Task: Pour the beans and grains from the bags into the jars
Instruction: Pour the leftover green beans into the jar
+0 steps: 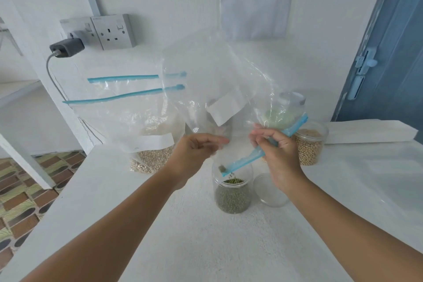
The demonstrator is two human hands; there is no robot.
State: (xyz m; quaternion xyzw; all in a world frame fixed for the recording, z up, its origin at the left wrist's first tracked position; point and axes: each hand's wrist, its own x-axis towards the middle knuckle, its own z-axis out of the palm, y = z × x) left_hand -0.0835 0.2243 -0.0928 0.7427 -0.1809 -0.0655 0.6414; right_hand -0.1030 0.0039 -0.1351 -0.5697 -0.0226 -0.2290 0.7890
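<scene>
A clear zip bag point(206, 71) with a blue seal hangs upside down over an open jar of green mung beans point(232, 194). My left hand point(194, 151) pinches the bag's side. My right hand point(278, 149) grips the blue seal strip point(242, 162), whose corner points into the jar mouth. A few last beans drop from that corner. The bag looks almost empty. A white label point(225, 110) shows on it.
The jar's clear lid point(270, 190) lies right of it on the white table point(183, 236). A jar of pale beans point(309, 146) and a jar with a greenish fill point(281, 114) stand behind. A grain bag point(146, 135) leans at back left, under wall sockets point(114, 32).
</scene>
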